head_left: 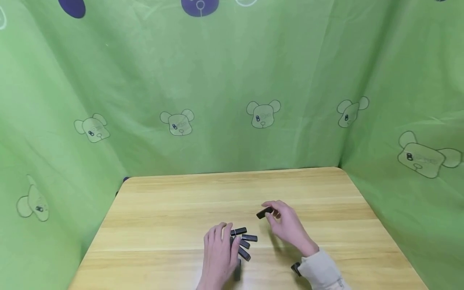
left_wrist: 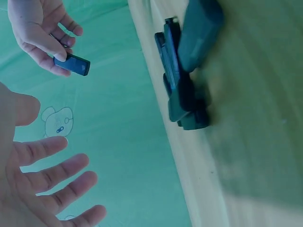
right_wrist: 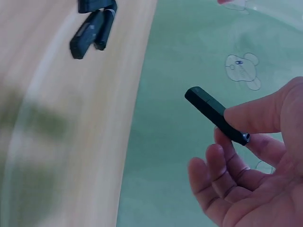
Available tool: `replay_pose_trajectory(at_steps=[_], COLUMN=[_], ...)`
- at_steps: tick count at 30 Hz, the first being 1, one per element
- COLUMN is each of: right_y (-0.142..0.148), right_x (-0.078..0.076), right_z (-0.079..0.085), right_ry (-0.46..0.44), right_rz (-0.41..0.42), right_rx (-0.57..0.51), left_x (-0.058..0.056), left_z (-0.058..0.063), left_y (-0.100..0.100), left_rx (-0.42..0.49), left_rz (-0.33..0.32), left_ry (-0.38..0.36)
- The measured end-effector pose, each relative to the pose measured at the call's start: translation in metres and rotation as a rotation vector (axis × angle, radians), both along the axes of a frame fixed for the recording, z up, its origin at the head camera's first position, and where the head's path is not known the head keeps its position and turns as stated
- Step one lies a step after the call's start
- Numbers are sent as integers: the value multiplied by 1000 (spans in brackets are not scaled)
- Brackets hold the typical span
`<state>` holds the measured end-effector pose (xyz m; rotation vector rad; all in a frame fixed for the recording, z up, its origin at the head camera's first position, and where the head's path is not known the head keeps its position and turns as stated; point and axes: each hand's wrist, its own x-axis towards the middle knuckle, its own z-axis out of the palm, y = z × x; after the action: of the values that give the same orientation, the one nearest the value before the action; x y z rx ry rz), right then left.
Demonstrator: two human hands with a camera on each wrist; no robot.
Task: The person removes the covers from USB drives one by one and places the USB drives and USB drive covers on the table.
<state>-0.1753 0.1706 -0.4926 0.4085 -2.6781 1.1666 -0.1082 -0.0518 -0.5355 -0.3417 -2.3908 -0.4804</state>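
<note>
My right hand [head_left: 288, 225] pinches a black USB flash drive [right_wrist: 208, 111] between thumb and fingers, raised above the table. One end of the drive sticks out past the fingertips. My left hand [head_left: 219, 251] is over the left side of a loose group of several similar black flash drives [head_left: 249, 238], and partly covers them in the head view. In the left wrist view, the left fingers [left_wrist: 61, 182] are spread and hold nothing. The grouped drives [left_wrist: 177, 71] lie at different angles, some overlapping in that view.
The drives lie on a light wood-grain table [head_left: 174, 209] with rounded far corners. Green curtains [head_left: 217, 72] printed with bear heads stand behind the table and along both sides. A small black object [head_left: 296, 269] sits at the right sleeve cuff.
</note>
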Motion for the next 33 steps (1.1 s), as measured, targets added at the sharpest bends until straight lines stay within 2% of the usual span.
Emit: replay_pose_trajectory(at_steps=[9, 16, 23, 33], right_y=[-3, -4, -2, -5], right_x=[2, 7, 8, 16], right_z=[20, 28, 37, 47], right_ry=[101, 1, -93, -119], right_rz=[-14, 6, -8, 7], right_rx=[-104, -225, -337, -389], left_x=[-6, -3, -5, -3], left_z=[15, 23, 28, 37], left_y=[2, 6, 10, 16], left_rx=[54, 135, 172, 207], left_rz=[-53, -121, -162, -193], left_ry=[54, 26, 61, 16])
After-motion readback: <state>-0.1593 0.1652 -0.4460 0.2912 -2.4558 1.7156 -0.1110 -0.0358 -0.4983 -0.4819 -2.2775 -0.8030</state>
